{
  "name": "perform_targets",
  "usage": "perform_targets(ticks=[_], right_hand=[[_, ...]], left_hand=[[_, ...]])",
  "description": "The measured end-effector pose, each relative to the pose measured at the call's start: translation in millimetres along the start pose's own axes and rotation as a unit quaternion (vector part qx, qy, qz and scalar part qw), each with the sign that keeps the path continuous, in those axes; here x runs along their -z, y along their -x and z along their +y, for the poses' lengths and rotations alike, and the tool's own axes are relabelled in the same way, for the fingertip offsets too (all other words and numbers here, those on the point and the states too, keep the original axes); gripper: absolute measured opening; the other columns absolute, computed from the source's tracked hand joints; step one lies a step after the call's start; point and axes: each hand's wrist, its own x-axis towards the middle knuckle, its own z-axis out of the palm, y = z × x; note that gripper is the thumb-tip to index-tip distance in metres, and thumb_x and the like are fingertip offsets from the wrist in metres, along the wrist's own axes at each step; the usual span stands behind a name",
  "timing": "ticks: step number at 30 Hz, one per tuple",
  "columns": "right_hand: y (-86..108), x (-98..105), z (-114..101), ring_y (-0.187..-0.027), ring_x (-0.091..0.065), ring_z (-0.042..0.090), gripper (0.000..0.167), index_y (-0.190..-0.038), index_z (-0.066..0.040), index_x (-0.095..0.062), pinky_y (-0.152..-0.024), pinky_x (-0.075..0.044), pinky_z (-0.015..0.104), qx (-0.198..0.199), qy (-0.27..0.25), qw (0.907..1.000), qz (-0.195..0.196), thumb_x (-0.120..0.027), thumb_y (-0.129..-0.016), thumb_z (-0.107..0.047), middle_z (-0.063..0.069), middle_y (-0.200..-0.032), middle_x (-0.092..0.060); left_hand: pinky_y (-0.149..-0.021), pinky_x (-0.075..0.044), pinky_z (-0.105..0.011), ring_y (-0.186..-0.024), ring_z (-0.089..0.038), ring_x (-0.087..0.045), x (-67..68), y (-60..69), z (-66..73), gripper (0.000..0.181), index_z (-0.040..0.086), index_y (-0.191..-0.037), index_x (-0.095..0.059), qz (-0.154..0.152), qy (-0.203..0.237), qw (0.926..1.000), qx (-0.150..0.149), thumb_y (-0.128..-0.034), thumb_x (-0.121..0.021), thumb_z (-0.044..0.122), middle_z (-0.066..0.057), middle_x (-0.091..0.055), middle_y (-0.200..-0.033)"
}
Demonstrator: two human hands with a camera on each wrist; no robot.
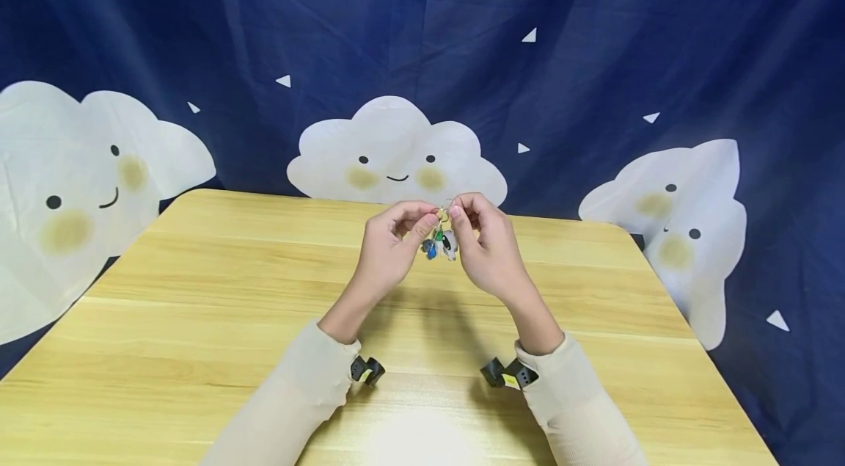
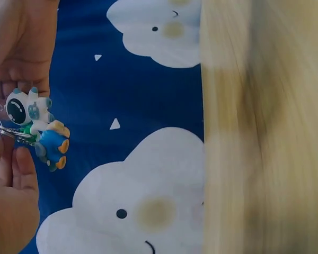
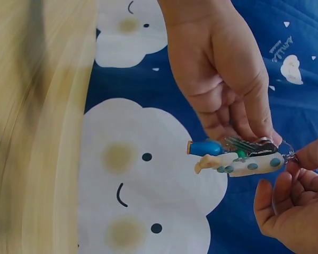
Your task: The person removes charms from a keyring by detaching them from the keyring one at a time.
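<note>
A bunch of keychain charms on a thin metal ring (image 1: 443, 216) hangs between my two hands, above the table. My left hand (image 1: 389, 242) pinches the ring side between thumb and forefinger. From the other side, my right hand (image 1: 487, 246) pinches the metal fitting at the top. One charm is a white figure (image 2: 40, 108) with a black oval face and blue spots. Beside it dangles a blue charm (image 2: 53, 144) with orange ends. A small green piece (image 3: 241, 153) and several slim metal pieces (image 3: 243, 145) hang among them; fingers partly hide the ring.
Below the hands lies a wood-grain table (image 1: 198, 319) with rounded far corners. Behind it hangs a dark blue curtain (image 1: 370, 26) printed with smiling white clouds. Small black cameras (image 1: 367, 370) are strapped at both wrists, over beige sleeves (image 1: 290, 385).
</note>
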Motion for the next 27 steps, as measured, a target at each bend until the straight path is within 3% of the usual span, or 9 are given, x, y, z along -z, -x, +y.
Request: perform_targets(ticks=[3, 6, 9, 11, 13, 17, 21, 24, 27], right_hand=[[-0.1, -0.6, 0.1, -0.072, -0.052, 0.019, 0.012, -0.099, 0.002, -0.06, -0.067, -0.045, 0.028, 0.005, 0.002, 1.0, 0.003, -0.053, -0.106, -0.005, 0.008, -0.077, -0.055], [-0.3, -1.4, 0.7, -0.072, -0.053, 0.018, 0.012, -0.099, 0.002, -0.06, -0.068, -0.046, 0.029, 0.011, 0.007, 0.9999, 0.003, -0.053, -0.106, -0.005, 0.008, -0.077, -0.055], [0.1, -2.2, 1.3, -0.073, -0.053, 0.018, 0.012, -0.099, 0.001, -0.06, -0.068, -0.047, 0.029, 0.016, 0.012, 0.9998, 0.001, -0.053, -0.106, -0.006, 0.008, -0.078, -0.055], [0.5, -2.7, 1.7, -0.073, -0.054, 0.018, 0.012, -0.099, 0.001, -0.06, -0.069, -0.047, 0.029, 0.018, 0.014, 0.9997, -0.001, -0.053, -0.106, -0.006, 0.008, -0.079, -0.056], [0.8, -3.1, 2.0, -0.074, -0.055, 0.018, 0.013, -0.099, 0.001, -0.06, -0.069, -0.048, 0.029, 0.017, 0.015, 0.9997, -0.004, -0.053, -0.106, -0.007, 0.008, -0.08, -0.056], [0.5, -4.0, 3.1, -0.075, -0.057, 0.018, 0.013, -0.099, 0.002, -0.061, -0.07, -0.049, 0.029, 0.018, 0.02, 0.9996, -0.008, -0.053, -0.106, -0.007, 0.008, -0.082, -0.058], [0.1, -4.4, 3.7, -0.076, -0.057, 0.018, 0.013, -0.1, 0.002, -0.061, -0.071, -0.05, 0.03, 0.016, 0.022, 0.9995, -0.013, -0.053, -0.106, -0.007, 0.008, -0.083, -0.059], [0.8, -4.2, 3.7, -0.076, -0.058, 0.019, 0.013, -0.101, 0.001, -0.061, -0.071, -0.05, 0.031, 0.013, 0.025, 0.9994, -0.019, -0.053, -0.107, -0.008, 0.008, -0.083, -0.059], [1.4, -4.3, 4.1, -0.077, -0.058, 0.018, 0.014, -0.101, 0.001, -0.06, -0.071, -0.05, 0.031, 0.009, 0.028, 0.9993, -0.024, -0.052, -0.107, -0.009, 0.007, -0.084, -0.059]], left_hand=[[-0.077, -0.056, -0.025, -0.086, -0.019, -0.066, -0.8, 0.1, -0.2, 0.018, 0.001, -0.111, -0.073, 0.0, 0.021, 0.999, 0.04, -0.0986, -0.07, 0.015, -0.009, -0.073, -0.1], [-0.078, -0.056, -0.026, -0.087, -0.02, -0.066, -0.7, -0.4, 0.5, 0.017, 0.002, -0.11, -0.073, 0.009, 0.017, 0.999, 0.04, -0.0992, -0.07, 0.015, -0.008, -0.073, -0.101], [-0.077, -0.056, -0.028, -0.086, -0.019, -0.067, 0.6, -1.0, 1.2, 0.014, 0.003, -0.108, -0.073, 0.021, -0.015, 0.9996, 0.006, -0.1, -0.068, 0.013, -0.006, -0.073, -0.099], [-0.077, -0.056, -0.03, -0.085, -0.018, -0.067, 2.4, -2.2, 1.5, 0.012, 0.002, -0.106, -0.074, 0.028, -0.064, 0.9965, -0.046, -0.0992, -0.069, 0.011, -0.006, -0.074, -0.097], [-0.076, -0.056, -0.032, -0.085, -0.019, -0.067, 5.0, -4.2, 1.7, 0.009, 0.001, -0.103, -0.074, 0.038, -0.126, 0.9848, -0.113, -0.0975, -0.07, 0.007, -0.007, -0.075, -0.095], [-0.079, -0.055, -0.035, -0.089, -0.026, -0.064, 11.7, -7.7, 3.5, 0.008, -0.001, -0.1, -0.075, 0.043, -0.235, 0.9407, -0.241, -0.0937, -0.072, 0.0, -0.013, -0.074, -0.095], [-0.081, -0.055, -0.035, -0.092, -0.031, -0.062, 16.3, -8.3, 5.8, 0.01, -0.003, -0.101, -0.075, 0.022, -0.29, 0.9056, -0.308, -0.0921, -0.071, -0.004, -0.015, -0.073, -0.095], [-0.082, -0.056, -0.035, -0.092, -0.032, -0.062, 17.5, -8.4, 6.3, 0.011, -0.003, -0.102, -0.075, 0.009, -0.305, 0.8933, -0.33, -0.0919, -0.069, -0.006, -0.015, -0.072, -0.094], [-0.084, -0.056, -0.035, -0.093, -0.032, -0.063, 18.0, -8.5, 5.9, 0.012, -0.003, -0.102, -0.075, 0.004, -0.308, 0.8899, -0.336, -0.0918, -0.069, -0.006, -0.015, -0.072, -0.094]])
